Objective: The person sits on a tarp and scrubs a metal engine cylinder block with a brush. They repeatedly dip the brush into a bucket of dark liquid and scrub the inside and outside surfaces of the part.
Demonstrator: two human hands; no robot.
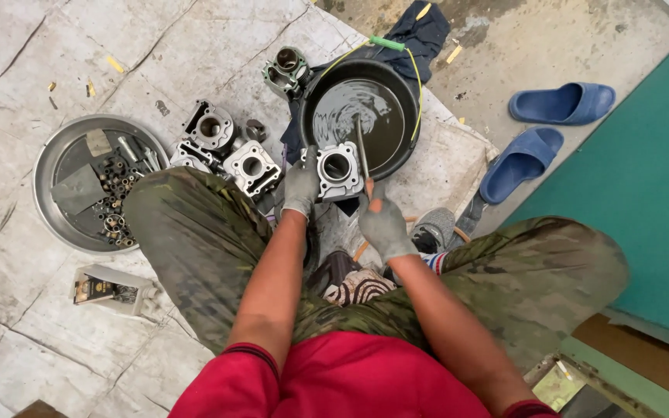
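Two gloved hands work: your left hand (301, 188) clasps a metal cylinder block (339, 169), fingers closed on its side. Your right hand (383, 224), just beside it, grips a thin brush (361, 147) reaching into the black basin (408, 143) beyond.

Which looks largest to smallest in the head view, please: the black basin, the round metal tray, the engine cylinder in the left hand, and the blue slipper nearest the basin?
1. Black basin and round metal tray: alike, too close to rank.
2. Blue slipper.
3. Engine cylinder, held by the left hand.
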